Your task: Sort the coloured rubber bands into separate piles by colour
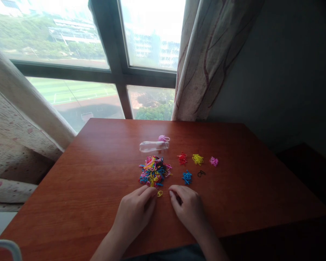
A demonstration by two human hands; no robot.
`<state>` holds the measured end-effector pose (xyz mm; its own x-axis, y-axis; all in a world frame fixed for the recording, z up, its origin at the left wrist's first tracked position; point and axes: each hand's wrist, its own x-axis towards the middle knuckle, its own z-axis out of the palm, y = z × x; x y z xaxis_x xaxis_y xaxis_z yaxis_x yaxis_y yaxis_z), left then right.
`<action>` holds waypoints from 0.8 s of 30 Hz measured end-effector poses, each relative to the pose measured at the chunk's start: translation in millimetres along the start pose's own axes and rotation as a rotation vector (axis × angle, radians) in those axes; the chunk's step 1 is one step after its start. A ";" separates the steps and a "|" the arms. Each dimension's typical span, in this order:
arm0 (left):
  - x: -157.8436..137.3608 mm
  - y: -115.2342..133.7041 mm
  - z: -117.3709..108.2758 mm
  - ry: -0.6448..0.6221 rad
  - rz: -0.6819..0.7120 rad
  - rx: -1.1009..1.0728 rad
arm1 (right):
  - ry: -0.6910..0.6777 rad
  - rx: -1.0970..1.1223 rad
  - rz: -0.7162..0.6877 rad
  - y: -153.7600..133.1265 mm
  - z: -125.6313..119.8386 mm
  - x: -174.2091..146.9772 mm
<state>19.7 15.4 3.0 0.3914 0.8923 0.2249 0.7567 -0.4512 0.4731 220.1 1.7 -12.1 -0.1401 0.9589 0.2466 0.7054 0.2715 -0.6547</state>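
Note:
My left hand (pixel 137 206) is closed in a pinch, its fingertips at a small yellow rubber band (pixel 160 194) that sticks out beside them. My right hand (pixel 187 204) is on the other side of the band, apart from it. Its fingers are curled, thumb against index finger, and nothing shows between them. Just beyond my left hand lies a mixed heap of coloured rubber bands (pixel 154 171). To the right are small single-colour piles: red bands (pixel 182 158), yellow bands (pixel 197 159), pink bands (pixel 213 161) and blue bands (pixel 187 177). A few black bands (pixel 201 173) lie beside the blue ones.
A clear plastic bottle (pixel 153 146) lies on its side behind the heap, with a pink looped piece (pixel 163 138) by its neck. The wooden table (pixel 97 174) reaches the window (pixel 116 76). Curtains (pixel 203 65) hang on both sides.

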 end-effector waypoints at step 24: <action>1.4 -20.2 -7.6 0.165 -0.253 0.055 | 0.016 0.010 0.008 -0.7 -1.4 1.0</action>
<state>1.0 25.9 0.3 0.0998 0.9649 0.2428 0.8482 -0.2101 0.4862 220.4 2.4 -10.4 -0.1237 0.9596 0.2528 0.6997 0.2650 -0.6635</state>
